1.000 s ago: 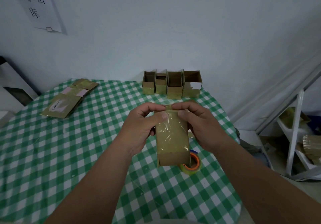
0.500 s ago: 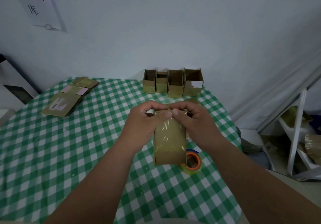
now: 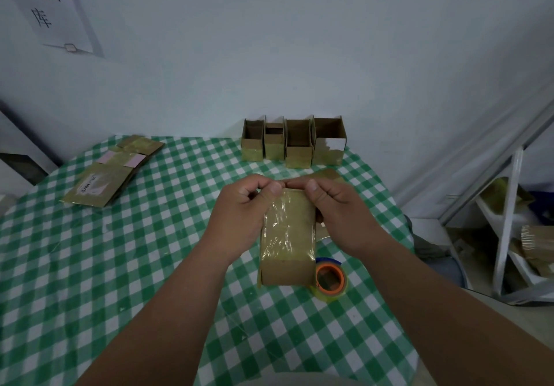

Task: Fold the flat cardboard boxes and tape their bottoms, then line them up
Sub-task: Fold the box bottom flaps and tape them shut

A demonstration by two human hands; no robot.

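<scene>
- The left hand point(image 3: 239, 220) and right hand point(image 3: 341, 214) both pinch the far end of the box point(image 3: 287, 241), held over the table point(image 3: 120, 265).
- The box points long-ways from the person toward the row of boxes point(image 3: 292, 142) at the far edge.

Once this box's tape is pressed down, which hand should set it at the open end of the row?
Probably right: the right hand grips the box nearer the row, whose right end has bare table beside it.

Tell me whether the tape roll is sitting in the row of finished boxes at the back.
No, the tape roll lies on the tablecloth near the person, beside the held box, far from the row of boxes.
</scene>
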